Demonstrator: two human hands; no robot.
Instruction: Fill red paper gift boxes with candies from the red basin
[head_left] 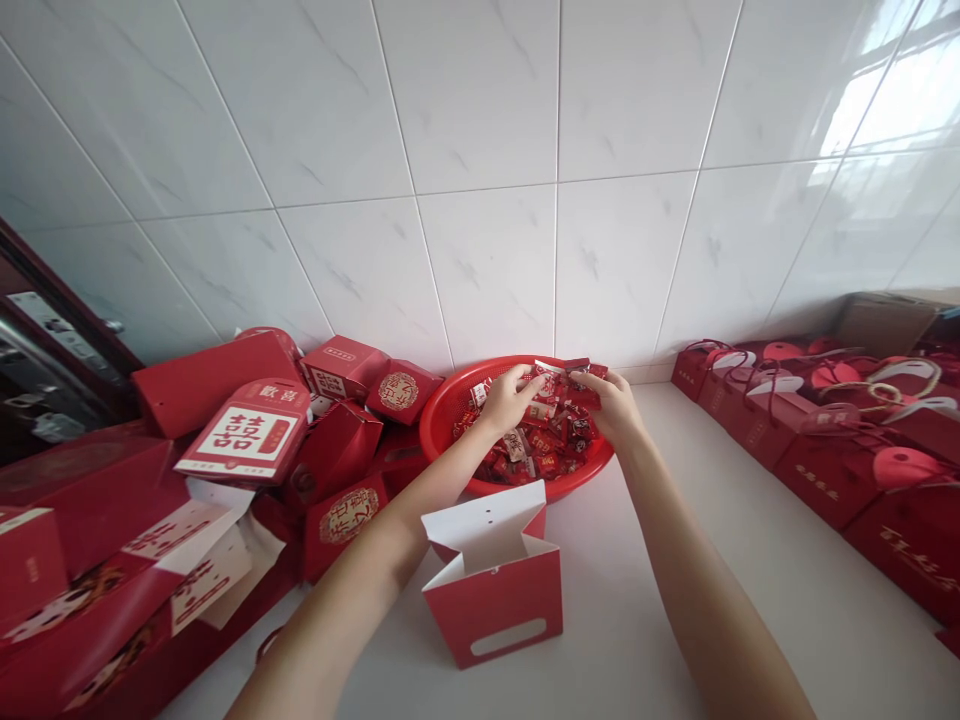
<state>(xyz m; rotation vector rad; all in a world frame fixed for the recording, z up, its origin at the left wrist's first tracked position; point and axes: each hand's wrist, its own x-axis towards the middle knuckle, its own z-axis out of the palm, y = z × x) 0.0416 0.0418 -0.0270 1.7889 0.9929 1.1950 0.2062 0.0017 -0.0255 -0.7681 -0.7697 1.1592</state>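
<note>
A red plastic basket (442, 440) against the tiled wall holds many small red wrapped sweets (544, 440). Over its back half, my left hand (512, 398) is closed on a red-and-white wrapped sweet (546, 372). My right hand (613, 400), at the basket's right side, has its fingers closed round dark red wrapped sweets (576, 366). The two hands are close together but apart. In front of the basket an open red paper box (499, 610) stands upright, its white flaps raised and its inside partly visible.
Red boxes (247, 430) are heaped on the left side of the white table (637, 620). A row of red gift bags (810, 460) with cord handles lines the right side. Behind them sits a brown carton (892, 325). A tiled wall (487, 270) rises behind the basket.
</note>
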